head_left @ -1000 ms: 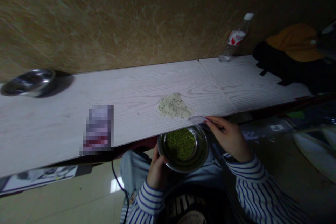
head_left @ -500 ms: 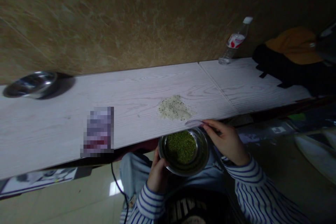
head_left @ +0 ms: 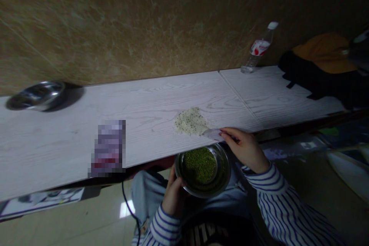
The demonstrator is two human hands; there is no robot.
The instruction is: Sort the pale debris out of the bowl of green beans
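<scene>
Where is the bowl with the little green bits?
In the head view, the bowl of green grains is low, just right of centre, held in the left hand at the near edge of the white table.

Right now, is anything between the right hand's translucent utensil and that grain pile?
Nothing visible: the translucent utensil in the right hand is at the near edge of the grain pile. The left hand holds the steel bowl outside that path.

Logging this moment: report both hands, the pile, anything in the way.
Left hand holding steel bowl, green grains inside. Right hand pinching clear flat piece at near-right edge of pale grain pile, specked dark. Bottle by wall, apart from pile.
</scene>
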